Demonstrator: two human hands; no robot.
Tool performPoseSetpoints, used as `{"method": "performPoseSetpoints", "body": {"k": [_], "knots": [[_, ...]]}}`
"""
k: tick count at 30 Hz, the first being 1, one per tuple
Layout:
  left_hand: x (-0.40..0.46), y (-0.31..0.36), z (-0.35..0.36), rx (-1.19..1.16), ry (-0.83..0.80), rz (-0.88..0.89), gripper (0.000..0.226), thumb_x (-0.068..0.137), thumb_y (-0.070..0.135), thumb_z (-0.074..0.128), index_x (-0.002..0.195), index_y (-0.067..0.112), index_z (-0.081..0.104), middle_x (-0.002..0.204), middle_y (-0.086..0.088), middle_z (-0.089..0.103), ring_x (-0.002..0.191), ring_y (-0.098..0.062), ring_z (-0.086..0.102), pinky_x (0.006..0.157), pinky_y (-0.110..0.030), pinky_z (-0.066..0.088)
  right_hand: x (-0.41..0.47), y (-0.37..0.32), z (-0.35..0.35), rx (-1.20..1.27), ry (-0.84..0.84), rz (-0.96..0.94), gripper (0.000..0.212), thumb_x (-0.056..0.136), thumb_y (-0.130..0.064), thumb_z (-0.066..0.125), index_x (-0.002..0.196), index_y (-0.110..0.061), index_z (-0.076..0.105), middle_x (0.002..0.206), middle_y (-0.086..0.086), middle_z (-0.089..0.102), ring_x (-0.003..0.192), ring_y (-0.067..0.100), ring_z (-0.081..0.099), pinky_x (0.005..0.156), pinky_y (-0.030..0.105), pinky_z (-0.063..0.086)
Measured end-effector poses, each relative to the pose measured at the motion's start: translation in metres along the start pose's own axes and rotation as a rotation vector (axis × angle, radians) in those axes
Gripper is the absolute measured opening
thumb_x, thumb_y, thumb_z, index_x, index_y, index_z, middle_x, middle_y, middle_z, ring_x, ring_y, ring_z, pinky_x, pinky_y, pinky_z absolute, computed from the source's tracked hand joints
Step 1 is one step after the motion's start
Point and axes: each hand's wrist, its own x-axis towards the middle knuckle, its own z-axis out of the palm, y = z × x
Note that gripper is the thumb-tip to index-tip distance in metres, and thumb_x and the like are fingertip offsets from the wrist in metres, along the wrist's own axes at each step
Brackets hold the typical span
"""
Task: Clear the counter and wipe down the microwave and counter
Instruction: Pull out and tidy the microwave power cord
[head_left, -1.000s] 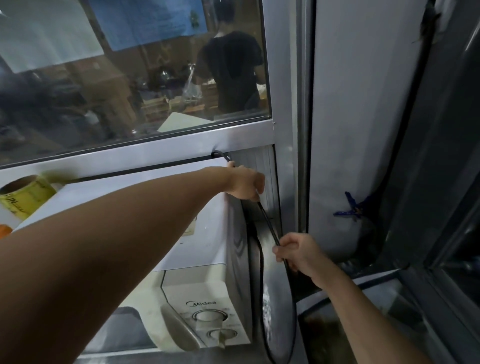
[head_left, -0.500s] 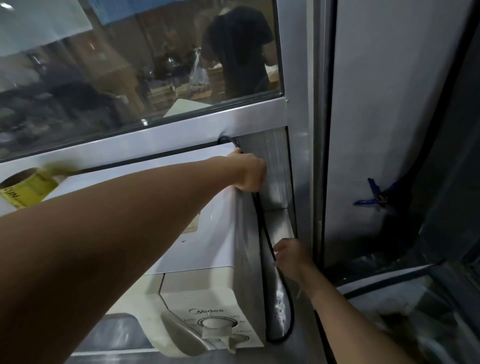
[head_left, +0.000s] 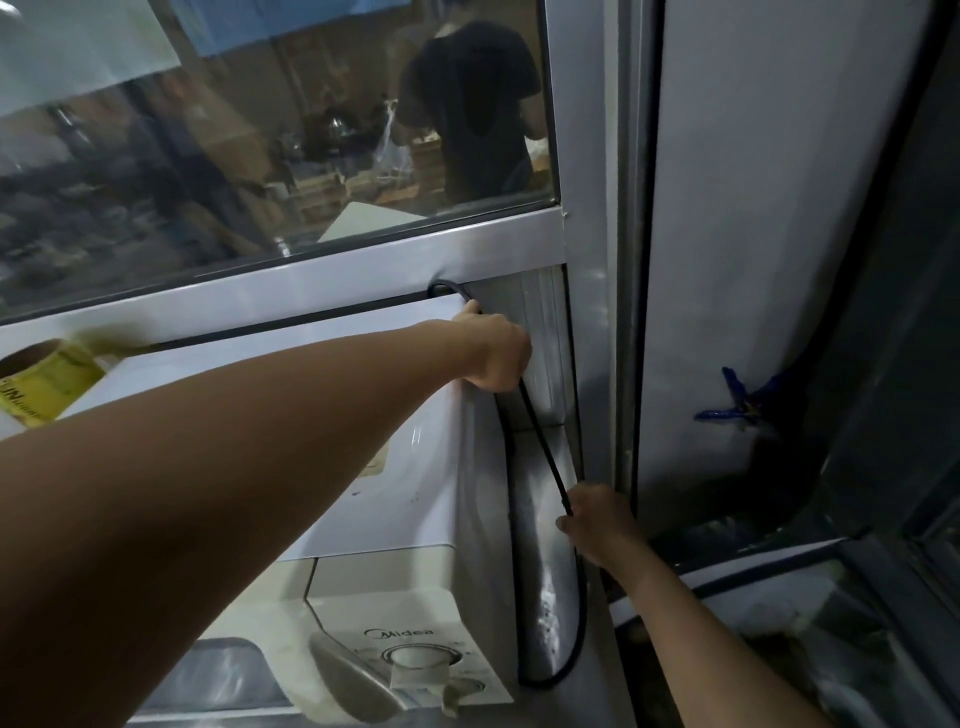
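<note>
Beside the white microwave (head_left: 395, 499), a thin black power cord (head_left: 543, 452) runs down its right side. Left hand (head_left: 496, 353) grips it near the top rear corner, right hand (head_left: 597, 525) pinches lower. Cord looks light, limp; hold close to the hands.

white microwave (head_left: 395, 499), black cord (head_left: 543, 447), yellow tape roll (head_left: 49, 376), blue clamp (head_left: 737, 402)

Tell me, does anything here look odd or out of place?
Yes. The black cord runs loose over the microwave and loops down its side; left hand and right hand both grip it. A yellow tape roll sits on the microwave's top.
</note>
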Motion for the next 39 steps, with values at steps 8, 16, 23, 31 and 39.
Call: {"method": "performPoseSetpoints", "body": {"k": [8,16,23,31,39], "knots": [[0.002,0.004,-0.002,-0.021,-0.036,-0.006,0.027,0.087,0.018,0.044,0.107,0.016,0.063,0.107,-0.003,0.063,0.1,-0.025,0.054,0.097,-0.046,0.028,-0.014,0.014,-0.024,-0.207,0.089,0.13,0.027,0.099,-0.016,0.037,0.111,-0.009,0.06,0.111,0.013,0.062,0.089,0.023,0.059,0.076,0.031,0.05],[0.0,0.009,-0.005,-0.009,-0.056,-0.007,0.033,0.086,0.018,0.045,0.115,0.02,0.059,0.113,-0.002,0.062,0.106,-0.025,0.054,0.101,-0.046,0.027,-0.025,0.02,-0.045,-0.189,0.091,0.208,0.035,0.1,-0.029,0.033,0.085,-0.014,0.06,0.086,0.006,0.061,0.077,0.018,0.058,0.059,0.026,0.04],[-0.012,0.02,-0.011,-0.036,-0.021,0.013,0.046,0.081,0.016,0.047,0.126,0.023,0.05,0.123,-0.002,0.058,0.116,-0.025,0.051,0.102,-0.047,0.023,-0.056,0.03,-0.056,0.041,-0.049,0.141,0.021,0.099,-0.022,0.042,0.088,-0.011,0.055,0.068,0.006,0.056,0.056,0.014,0.054,0.045,0.02,0.043],[-0.05,0.051,-0.011,0.046,0.052,0.184,0.046,0.09,0.024,0.044,0.136,0.03,0.041,0.135,0.0,0.05,0.128,-0.024,0.034,0.102,-0.046,0.026,-0.114,0.006,-0.076,0.097,-0.199,-0.063,0.021,0.098,-0.016,0.043,0.086,-0.01,0.059,0.074,0.005,0.063,0.065,0.01,0.058,0.056,0.015,0.043],[-0.103,0.09,-0.011,-0.014,0.023,0.375,0.03,0.091,0.041,0.05,0.112,0.024,0.064,0.107,0.0,0.063,0.108,-0.022,0.053,0.093,-0.04,0.034,-0.164,-0.009,-0.076,-0.095,-0.235,-0.206,0.012,0.087,-0.009,0.062,0.089,-0.005,0.072,0.086,0.003,0.07,0.073,-0.001,0.059,0.062,0.004,0.042]]}}
